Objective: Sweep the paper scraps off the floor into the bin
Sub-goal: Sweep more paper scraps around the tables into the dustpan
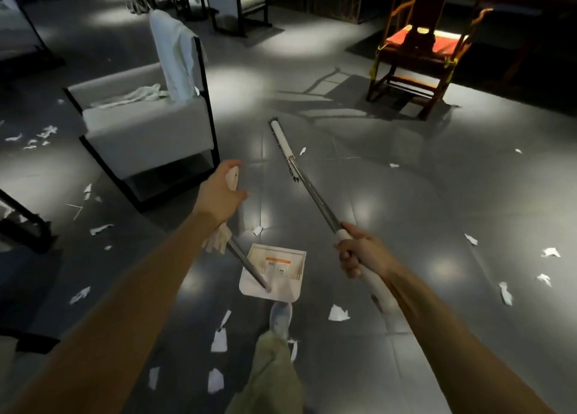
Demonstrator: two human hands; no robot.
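The left hand (220, 192) had its fingers curled round the white top grip of a long-handled dustpan (274, 271). The metal shaft ran down and forward, so the white pan hung low just ahead of the person's shoe (281, 318), mouth facing away, seemingly ready to receive a pile without any stooping. Whether the pan rested on the floor (406, 210) could not be told. A white wad (217, 242) showed beside the shaft under that wrist, and what it was remained unclear. The right hand (359, 254) gripped the white end of a broom (312, 195), fingers wrapped fully round it. The broom was stretched out over the open middle of the floor, with its narrow head (282, 145) far forward between the white armchair (146, 126) and the wooden chair (418, 61), probably to reach outlying litter and draw it back. Paper scraps (338, 313) lay all over: several near the shoe, a scatter toward the floor's right edge, more by the armchair on the left. None appeared to lie in the pan, so the job looked barely begun. No bin was visible.
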